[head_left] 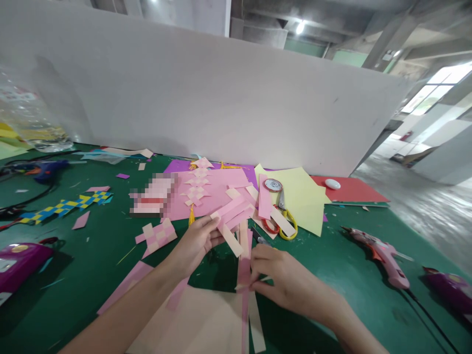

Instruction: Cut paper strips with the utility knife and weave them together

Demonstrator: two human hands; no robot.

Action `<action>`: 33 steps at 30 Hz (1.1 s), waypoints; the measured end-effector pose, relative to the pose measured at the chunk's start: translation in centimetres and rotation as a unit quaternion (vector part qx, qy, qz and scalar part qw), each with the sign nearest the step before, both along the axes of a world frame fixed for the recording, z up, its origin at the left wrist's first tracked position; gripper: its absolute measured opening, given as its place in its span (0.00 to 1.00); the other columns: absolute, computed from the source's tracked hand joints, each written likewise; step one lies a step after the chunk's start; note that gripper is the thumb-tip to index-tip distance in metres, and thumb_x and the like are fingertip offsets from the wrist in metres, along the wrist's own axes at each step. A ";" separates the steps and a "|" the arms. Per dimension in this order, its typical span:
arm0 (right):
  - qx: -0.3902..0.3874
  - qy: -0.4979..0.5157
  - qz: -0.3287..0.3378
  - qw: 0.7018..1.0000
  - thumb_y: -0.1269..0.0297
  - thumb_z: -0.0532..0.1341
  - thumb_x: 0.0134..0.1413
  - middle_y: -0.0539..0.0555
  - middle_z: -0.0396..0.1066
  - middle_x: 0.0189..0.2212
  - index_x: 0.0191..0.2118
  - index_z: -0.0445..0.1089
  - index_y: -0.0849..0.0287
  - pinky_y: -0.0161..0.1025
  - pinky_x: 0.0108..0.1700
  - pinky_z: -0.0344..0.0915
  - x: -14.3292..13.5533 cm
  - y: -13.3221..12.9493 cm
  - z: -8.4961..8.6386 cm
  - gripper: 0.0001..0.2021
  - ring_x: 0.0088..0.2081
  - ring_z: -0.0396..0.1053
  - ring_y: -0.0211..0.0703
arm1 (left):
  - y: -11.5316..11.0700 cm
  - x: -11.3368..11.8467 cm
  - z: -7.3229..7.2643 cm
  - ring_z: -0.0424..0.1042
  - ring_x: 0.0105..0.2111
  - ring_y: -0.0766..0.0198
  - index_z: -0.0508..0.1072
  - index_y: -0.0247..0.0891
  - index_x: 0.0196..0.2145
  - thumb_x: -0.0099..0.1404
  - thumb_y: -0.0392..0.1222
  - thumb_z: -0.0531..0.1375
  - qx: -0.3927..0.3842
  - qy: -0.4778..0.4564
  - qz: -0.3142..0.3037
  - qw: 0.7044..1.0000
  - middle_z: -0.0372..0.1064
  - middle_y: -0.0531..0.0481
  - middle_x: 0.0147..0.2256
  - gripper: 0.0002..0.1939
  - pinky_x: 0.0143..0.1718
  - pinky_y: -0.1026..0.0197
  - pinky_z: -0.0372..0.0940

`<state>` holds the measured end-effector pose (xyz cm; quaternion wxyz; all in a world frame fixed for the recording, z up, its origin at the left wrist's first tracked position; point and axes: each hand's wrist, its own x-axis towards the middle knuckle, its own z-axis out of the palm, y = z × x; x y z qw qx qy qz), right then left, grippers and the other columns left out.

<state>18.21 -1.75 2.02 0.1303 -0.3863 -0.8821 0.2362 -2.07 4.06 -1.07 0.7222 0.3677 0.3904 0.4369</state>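
Observation:
My left hand [199, 241] pinches a bundle of paper strips [232, 212], pink and cream ones laid across each other. Closed at the thumb and fingers, my right hand [278, 273] grips a long pink paper strip [244, 268] that hangs down from the bundle; its fingertips are partly hidden. A cutter knife [259, 237] lies just beyond that hand. Red-and-yellow-handled scissors [285, 216] rest behind it with a roll of tape [273, 185]. To the left is a woven pink-and-cream paper piece [157, 237], and a finished-looking woven strand with a yellow tassel [197, 183] lies further back.
Cream sheets [191, 324] lie in front of me on the green table [317, 324]. At right are a pink glue gun [381, 253] and a purple tool [450, 290]; at left, a blue glue gun [49, 169] and a blue-yellow woven strip [68, 206]. A white partition [206, 93] stands behind.

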 end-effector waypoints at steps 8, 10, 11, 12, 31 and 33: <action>-0.117 0.166 -0.089 0.975 0.69 0.63 0.52 0.48 0.65 0.29 0.23 0.63 0.59 0.32 0.34 0.57 1.4 0.6 1.3 0.10 0.31 0.62 0.35 | -0.7 0.4 0.7 0.75 0.36 0.56 0.69 0.34 0.37 0.63 0.49 0.58 -0.027 0.094 -0.111 0.989 0.75 0.43 0.33 0.14 0.41 0.55 0.68; -0.132 0.190 -0.119 0.965 0.67 0.62 0.52 0.48 0.63 0.27 0.22 0.62 0.59 0.33 0.31 0.56 2.0 0.9 1.5 0.11 0.29 0.60 0.35 | -0.9 0.4 0.8 0.74 0.35 0.58 0.69 0.34 0.36 0.63 0.50 0.57 -0.029 0.112 -0.131 0.985 0.74 0.45 0.31 0.14 0.40 0.56 0.68; -0.133 0.208 -0.130 0.960 0.66 0.62 0.52 0.48 0.62 0.26 0.22 0.61 0.59 0.34 0.31 0.55 2.3 1.1 1.6 0.12 0.29 0.59 0.36 | -1.0 0.4 0.8 0.74 0.35 0.58 0.70 0.34 0.36 0.63 0.50 0.57 -0.030 0.120 -0.136 0.983 0.73 0.46 0.30 0.14 0.39 0.57 0.67; -0.130 0.228 -0.141 0.955 0.65 0.62 0.53 0.48 0.61 0.25 0.21 0.61 0.59 0.34 0.30 0.54 2.5 1.2 1.6 0.13 0.28 0.58 0.36 | -1.0 0.4 0.9 0.74 0.34 0.59 0.70 0.35 0.36 0.63 0.51 0.57 -0.030 0.126 -0.139 0.982 0.73 0.47 0.29 0.15 0.38 0.58 0.67; -0.051 0.386 -0.355 0.850 0.60 0.64 0.50 0.47 0.70 0.22 0.53 0.65 0.59 0.32 0.21 0.55 3.2 2.3 0.3 0.24 0.21 0.55 0.33 | -1.6 0.5 1.7 0.72 0.32 0.62 0.72 0.36 0.33 0.62 0.48 0.56 0.013 0.173 -0.297 0.939 0.72 0.48 0.31 0.13 0.34 0.61 0.65; -0.014 0.389 -0.354 0.850 0.62 0.63 0.51 0.48 0.71 0.23 0.56 0.63 0.60 0.33 0.23 0.58 3.0 2.2 0.3 0.25 0.22 0.59 0.34 | -1.7 0.5 1.9 0.72 0.32 0.62 0.72 0.35 0.32 0.62 0.48 0.56 0.015 0.173 -0.307 0.936 0.72 0.48 0.31 0.13 0.34 0.61 0.65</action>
